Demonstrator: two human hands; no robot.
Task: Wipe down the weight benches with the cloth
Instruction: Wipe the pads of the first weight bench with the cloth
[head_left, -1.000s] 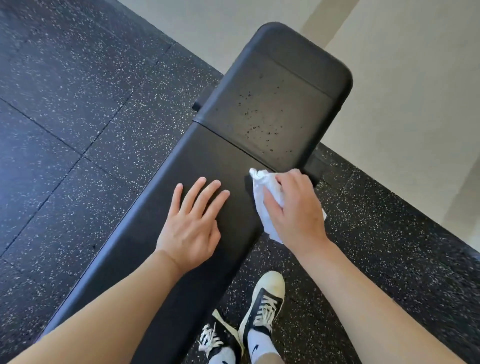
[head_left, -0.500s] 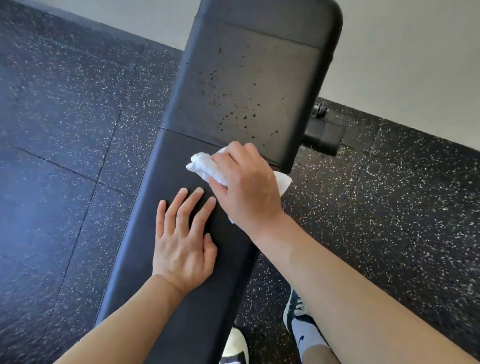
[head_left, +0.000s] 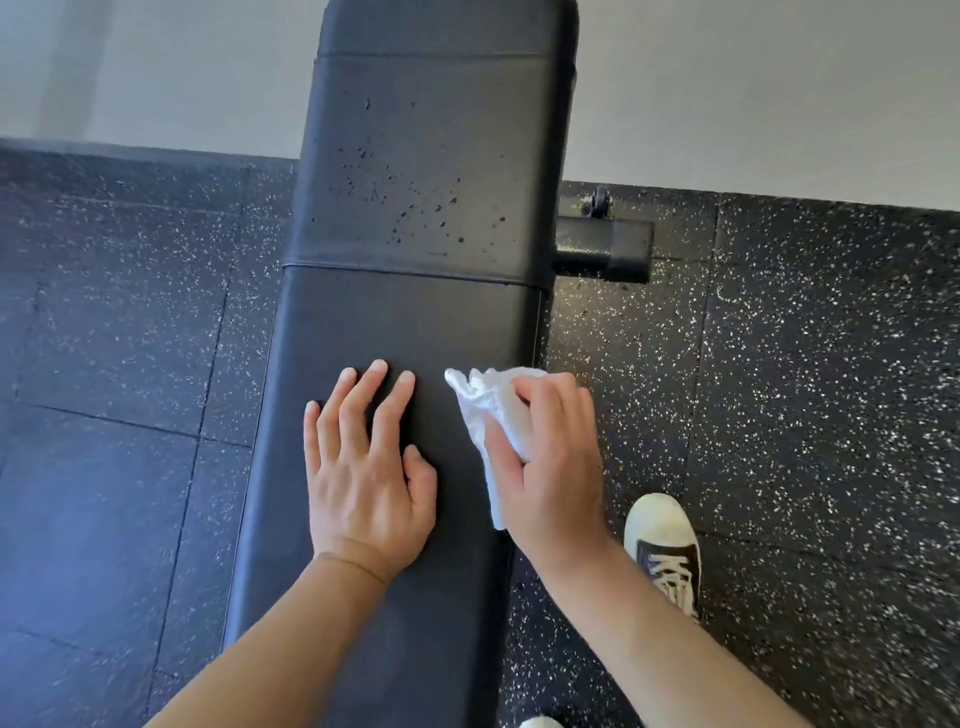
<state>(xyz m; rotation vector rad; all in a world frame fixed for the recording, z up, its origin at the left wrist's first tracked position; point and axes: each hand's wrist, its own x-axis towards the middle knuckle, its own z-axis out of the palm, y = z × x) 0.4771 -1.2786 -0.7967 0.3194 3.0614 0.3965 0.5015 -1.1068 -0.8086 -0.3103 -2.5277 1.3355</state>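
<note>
— Where's the cloth (head_left: 488, 410)?
— Bunched in the right hand (head_left: 550, 467), fingers curled around it, at the bench's (head_left: 395, 322) right edge.
— The left hand (head_left: 363, 467)?
— Flat on the pad, fingers straight and spread. Droplets (head_left: 415, 208) speckle the far section.

Single head-worn wide-angle view, looking steeply down – close above the bench (head_left: 415, 322), floor (head_left: 779, 364) around it

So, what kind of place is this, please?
Most likely a gym. A black padded weight bench stands on speckled rubber floor tiles, and the right hand wipes it with a white cloth.
</note>
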